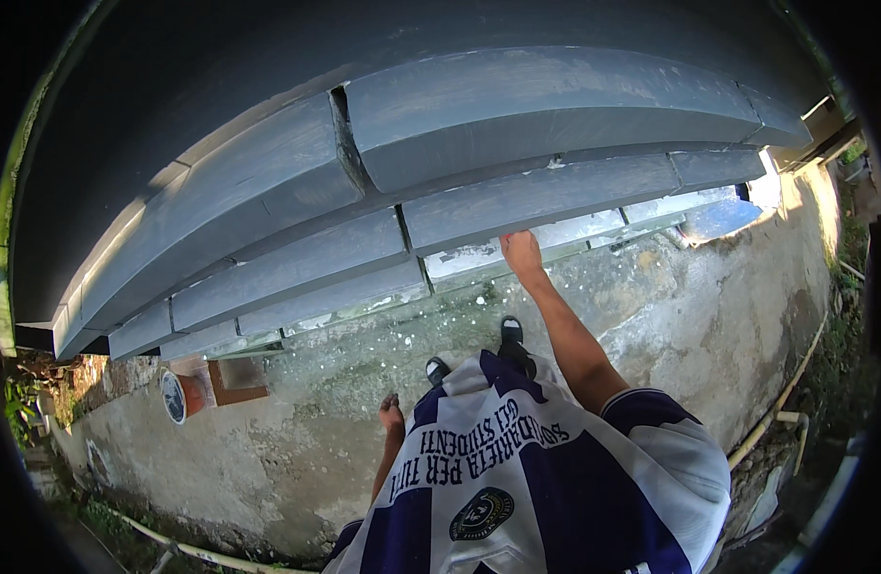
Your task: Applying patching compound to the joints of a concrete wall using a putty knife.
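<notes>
My right hand (523,251) is closed on a small red object, mostly hidden by my fingers, at the front edge of the middle grey ledge (546,196). Just behind it is a lower band with patchy white and grey coating (574,228). Above runs another long grey ledge (546,81), split by narrow vertical gaps. My left hand (391,411) hangs low beside my striped shirt, fingers loosely bent and apart, holding nothing that I can see.
A bucket (180,396) sits at the left by a brown board (238,381) on the stained concrete floor (651,316), which has white specks. My sandalled feet (510,330) are below the ledges. Pipes (775,411) and plants (850,239) line the right edge.
</notes>
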Action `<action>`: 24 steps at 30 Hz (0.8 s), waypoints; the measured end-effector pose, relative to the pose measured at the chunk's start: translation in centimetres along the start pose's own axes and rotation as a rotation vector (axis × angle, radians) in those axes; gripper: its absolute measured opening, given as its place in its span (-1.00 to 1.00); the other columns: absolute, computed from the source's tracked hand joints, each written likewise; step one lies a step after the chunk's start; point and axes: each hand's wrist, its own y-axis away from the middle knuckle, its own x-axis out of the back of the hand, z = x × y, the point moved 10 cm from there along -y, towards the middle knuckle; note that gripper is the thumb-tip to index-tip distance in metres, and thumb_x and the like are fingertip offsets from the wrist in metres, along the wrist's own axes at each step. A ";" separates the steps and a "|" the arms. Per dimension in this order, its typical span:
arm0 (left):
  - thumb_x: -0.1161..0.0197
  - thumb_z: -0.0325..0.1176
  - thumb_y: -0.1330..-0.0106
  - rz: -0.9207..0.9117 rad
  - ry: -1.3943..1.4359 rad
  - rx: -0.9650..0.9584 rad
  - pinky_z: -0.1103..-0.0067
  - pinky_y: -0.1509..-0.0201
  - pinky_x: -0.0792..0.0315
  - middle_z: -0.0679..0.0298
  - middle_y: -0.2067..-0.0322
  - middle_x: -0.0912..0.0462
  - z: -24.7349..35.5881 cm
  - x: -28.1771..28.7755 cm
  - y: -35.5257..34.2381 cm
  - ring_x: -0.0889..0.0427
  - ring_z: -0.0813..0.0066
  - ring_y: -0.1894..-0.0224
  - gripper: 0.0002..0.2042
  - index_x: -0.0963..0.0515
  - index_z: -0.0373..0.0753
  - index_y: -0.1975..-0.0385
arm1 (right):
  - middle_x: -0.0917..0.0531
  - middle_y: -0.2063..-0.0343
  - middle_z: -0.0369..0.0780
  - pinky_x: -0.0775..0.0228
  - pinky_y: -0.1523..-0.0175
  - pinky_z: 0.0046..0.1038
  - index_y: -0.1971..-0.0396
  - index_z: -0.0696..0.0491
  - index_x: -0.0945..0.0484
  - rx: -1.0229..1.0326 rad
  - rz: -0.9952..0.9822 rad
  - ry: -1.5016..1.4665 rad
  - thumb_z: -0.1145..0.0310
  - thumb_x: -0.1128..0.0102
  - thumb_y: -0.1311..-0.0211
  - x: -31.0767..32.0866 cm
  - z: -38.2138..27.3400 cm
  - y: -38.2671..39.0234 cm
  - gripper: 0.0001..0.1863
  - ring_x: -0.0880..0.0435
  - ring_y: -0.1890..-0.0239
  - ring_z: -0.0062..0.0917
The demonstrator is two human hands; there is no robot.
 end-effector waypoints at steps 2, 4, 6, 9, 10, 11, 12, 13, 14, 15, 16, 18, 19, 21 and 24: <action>-0.14 -0.54 -0.15 -0.017 0.027 -0.001 0.61 0.06 -0.38 0.15 0.25 -0.58 0.4 -0.7 0.0 -0.53 0.47 0.19 -0.78 -0.47 -0.43 0.19 | -0.54 0.52 0.10 -0.41 0.31 -0.14 0.45 0.25 -0.49 0.125 -0.022 0.039 0.30 -0.08 -0.06 -2.5 -5.2 1.8 -0.74 -0.53 0.44 -0.01; -0.14 -0.53 -0.16 -0.054 0.014 -0.011 0.60 0.03 -0.38 0.14 0.23 -0.57 1.1 -1.6 -0.1 -0.53 0.45 0.16 -0.77 -0.46 -0.44 0.19 | -0.54 0.55 0.10 -0.42 0.33 -0.16 0.48 0.24 -0.49 0.252 -0.021 -0.004 0.31 -0.07 -0.08 -5.3 -9.7 3.3 -0.75 -0.53 0.48 -0.02; -0.13 -0.54 -0.16 -0.075 -0.054 -0.041 0.60 0.03 -0.38 0.14 0.23 -0.57 0.7 -1.4 -0.9 -0.53 0.45 0.17 -0.77 -0.46 -0.44 0.19 | -0.54 0.58 0.08 -0.43 0.33 -0.19 0.52 0.23 -0.50 0.283 -0.047 -0.075 0.33 -0.06 -0.09 -6.5 -12.8 4.3 -0.77 -0.53 0.50 -0.04; -0.12 -0.54 -0.16 -0.101 -0.099 -0.055 0.60 0.02 -0.38 0.15 0.23 -0.57 0.7 -1.7 -0.3 -0.53 0.47 0.17 -0.78 -0.46 -0.44 0.19 | -0.56 0.68 -0.04 -0.46 0.43 -0.36 0.59 0.23 -0.50 0.240 -0.047 -0.379 0.36 -0.08 -0.11 -5.5 -13.4 4.6 -0.77 -0.59 0.59 -0.24; -0.12 -0.55 -0.16 -0.110 -0.089 -0.046 0.61 0.02 -0.38 0.15 0.23 -0.57 0.7 -1.8 -0.2 -0.53 0.48 0.18 -0.78 -0.46 -0.45 0.19 | -0.57 0.72 -0.10 -0.44 0.49 -0.43 0.62 0.22 -0.50 0.026 -0.056 -0.579 0.36 -0.10 -0.11 -6.0 -9.7 4.2 -0.76 -0.60 0.63 -0.35; -0.12 -0.55 -0.16 -0.116 -0.089 -0.045 0.61 0.02 -0.38 0.15 0.23 -0.57 0.8 -2.1 -0.3 -0.53 0.48 0.18 -0.78 -0.46 -0.45 0.19 | -0.57 0.75 -0.16 -0.42 0.54 -0.51 0.65 0.22 -0.50 -0.192 -0.064 -0.774 0.36 -0.12 -0.11 -6.6 -5.8 4.3 -0.75 -0.61 0.68 -0.46; -0.13 -0.55 -0.15 -0.115 -0.068 -0.048 0.61 0.03 -0.38 0.15 0.24 -0.57 0.3 -1.6 -0.7 -0.53 0.48 0.18 -0.78 -0.46 -0.45 0.19 | -0.57 0.76 -0.19 -0.40 0.57 -0.54 0.65 0.22 -0.50 -0.196 0.007 -0.757 0.35 -0.13 -0.11 -5.3 -3.2 4.1 -0.74 -0.60 0.69 -0.53; -0.14 -0.56 -0.14 -0.108 -0.039 -0.052 0.62 0.04 -0.38 0.16 0.24 -0.57 -0.2 -1.0 -1.0 -0.53 0.48 0.18 -0.78 -0.46 -0.45 0.19 | -0.57 0.77 -0.21 -0.39 0.59 -0.56 0.66 0.22 -0.50 -0.191 0.071 -0.738 0.33 -0.15 -0.11 -3.7 -0.8 3.8 -0.73 -0.60 0.70 -0.60; -0.14 -0.56 -0.14 -0.099 -0.031 -0.047 0.62 0.04 -0.38 0.16 0.24 -0.57 -0.6 -0.3 -1.1 -0.53 0.48 0.18 -0.78 -0.46 -0.45 0.19 | -0.57 0.77 -0.19 -0.40 0.59 -0.53 0.67 0.21 -0.50 -0.179 0.120 -0.646 0.34 -0.13 -0.11 -1.8 0.9 3.5 -0.72 -0.60 0.71 -0.55; -0.15 -0.57 -0.13 -0.098 -0.019 -0.035 0.63 0.05 -0.39 0.16 0.25 -0.57 -1.0 0.3 -1.1 -0.53 0.49 0.19 -0.77 -0.46 -0.44 0.19 | -0.57 0.78 -0.16 -0.40 0.59 -0.51 0.68 0.21 -0.50 -0.171 0.170 -0.553 0.34 -0.12 -0.12 0.4 2.5 3.2 -0.72 -0.60 0.72 -0.49; -0.15 -0.57 -0.13 -0.098 -0.006 -0.022 0.63 0.06 -0.39 0.17 0.26 -0.57 -1.5 0.8 -1.1 -0.53 0.49 0.19 -0.77 -0.46 -0.44 0.20 | -0.57 0.74 -0.11 -0.42 0.55 -0.45 0.66 0.22 -0.50 -0.141 0.178 -0.339 0.35 -0.10 -0.12 2.4 3.8 2.6 -0.73 -0.61 0.68 -0.41; -0.15 -0.57 -0.13 -0.081 -0.013 0.025 0.63 0.06 -0.39 0.17 0.26 -0.57 -2.3 1.1 -0.7 -0.53 0.49 0.19 -0.77 -0.46 -0.44 0.19 | -0.57 0.70 -0.06 -0.44 0.51 -0.40 0.64 0.22 -0.50 -0.114 0.190 -0.118 0.37 -0.08 -0.13 4.0 5.2 1.8 -0.74 -0.62 0.64 -0.33; -0.15 -0.57 -0.13 -0.060 -0.020 0.066 0.63 0.06 -0.39 0.16 0.26 -0.57 -2.9 1.6 -0.7 -0.53 0.48 0.19 -0.77 -0.46 -0.44 0.19 | -0.56 0.61 -0.03 -0.44 0.45 -0.34 0.57 0.22 -0.50 -0.038 0.214 -0.036 0.37 -0.05 -0.13 4.3 4.6 1.5 -0.78 -0.58 0.57 -0.21; -0.13 -0.55 -0.15 -0.080 -0.036 0.059 0.65 0.07 -0.39 0.15 0.24 -0.57 -3.5 2.0 -0.3 -0.54 0.48 0.19 -0.76 -0.45 -0.44 0.16 | -0.54 0.44 0.01 -0.45 0.35 -0.26 0.43 0.21 -0.49 0.054 0.123 0.102 0.39 -0.01 -0.13 2.4 2.7 1.5 -0.82 -0.55 0.44 -0.08; -0.13 -0.51 -0.17 -0.163 0.005 0.030 0.64 0.07 -0.38 0.16 0.22 -0.58 -4.2 1.7 -0.2 -0.54 0.50 0.19 -0.73 -0.44 -0.44 0.13 | -0.52 0.33 0.00 -0.46 0.27 -0.27 0.35 0.20 -0.47 0.216 -0.079 0.245 0.38 0.00 -0.13 -4.3 -4.4 3.3 -0.81 -0.57 0.34 -0.13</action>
